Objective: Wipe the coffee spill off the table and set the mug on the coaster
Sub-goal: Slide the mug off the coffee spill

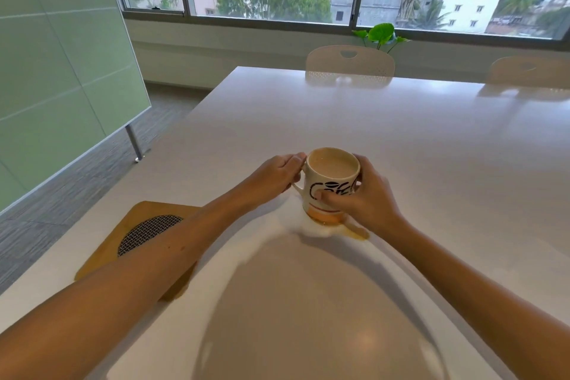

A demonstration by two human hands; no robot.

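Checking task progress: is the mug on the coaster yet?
No, the mug stands on the bare table, right of the wooden coaster.

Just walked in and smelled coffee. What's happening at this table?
A person has both hands on a full mug: the left hand at its handle, the right hand around its side. The mug stands on the white table in a small coffee spill, which has not been wiped; no cloth is in view. The wooden coaster lies to the left, partly under the left forearm, with no mug on it.
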